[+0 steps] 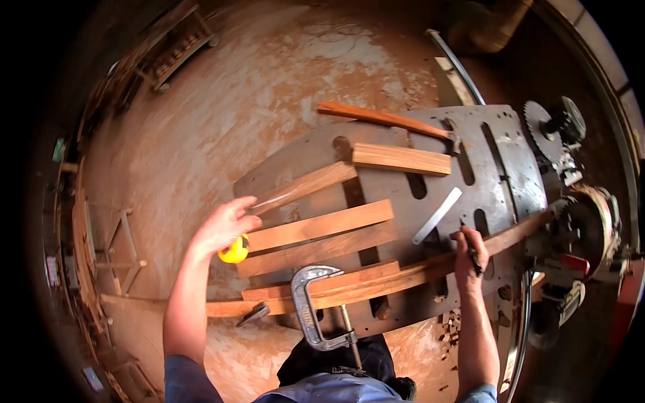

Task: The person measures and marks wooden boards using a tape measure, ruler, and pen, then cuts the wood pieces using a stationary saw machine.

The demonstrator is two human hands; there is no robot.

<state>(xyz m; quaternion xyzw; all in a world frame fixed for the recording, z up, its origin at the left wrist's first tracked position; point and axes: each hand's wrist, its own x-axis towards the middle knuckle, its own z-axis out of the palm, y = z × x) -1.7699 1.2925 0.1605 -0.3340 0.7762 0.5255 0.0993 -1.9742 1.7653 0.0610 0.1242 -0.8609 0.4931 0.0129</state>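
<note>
My left hand [225,227] holds a yellow tape measure [234,250] at its palm, with thumb and forefinger near the end of a wooden piece [306,186]. My right hand [469,250] is closed around a black pen [476,263], above a long wooden strip [430,267]. Two short boards [322,223] lie side by side between my hands. A metal ruler [437,215] lies left of my right hand. Near my body, a C-clamp [306,314] sits at the long strip and a shorter piece beside it.
A hammer [396,119] and a wooden block [402,159] lie on the far part of the slotted metal table [295,158]. Circular saw blades [543,131] and machinery stand at the right. A wheeled rack [176,57] is at the upper left, on the dusty floor.
</note>
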